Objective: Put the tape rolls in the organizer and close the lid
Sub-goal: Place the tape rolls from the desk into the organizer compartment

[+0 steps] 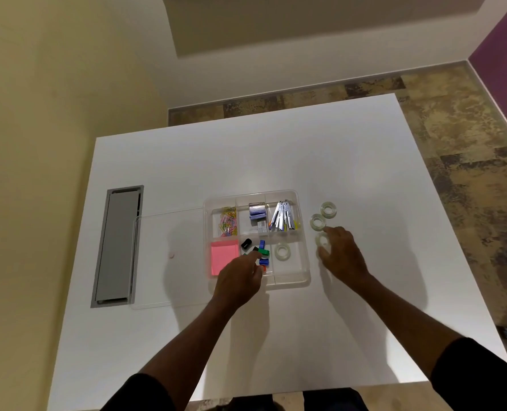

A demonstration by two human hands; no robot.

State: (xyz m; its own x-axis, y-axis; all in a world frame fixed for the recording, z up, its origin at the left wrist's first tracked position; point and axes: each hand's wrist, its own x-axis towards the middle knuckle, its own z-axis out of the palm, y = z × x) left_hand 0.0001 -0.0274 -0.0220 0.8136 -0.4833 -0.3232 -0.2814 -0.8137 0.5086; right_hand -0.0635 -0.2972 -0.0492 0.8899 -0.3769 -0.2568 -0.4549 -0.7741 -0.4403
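A clear plastic organizer (302,232) with several compartments sits mid-table. One clear tape roll (282,250) lies in its near right compartment. Three more clear tape rolls lie on the table to its right: the far one (328,209), the middle one (317,222) and the near one (323,240). My right hand (342,256) is over the near roll with fingers curled around it, the grip not clearly closed. My left hand (240,278) hovers over the organizer's near edge, fingers loosely bent, holding nothing. The clear lid (163,256) lies flat to the organizer's left.
The organizer also holds coloured paper clips (228,224), pink sticky notes (223,256), small coloured clips (261,252), staple boxes (257,215) and metal staplers or removers (283,218). A grey cable hatch (118,247) is set into the white table (276,161) at left.
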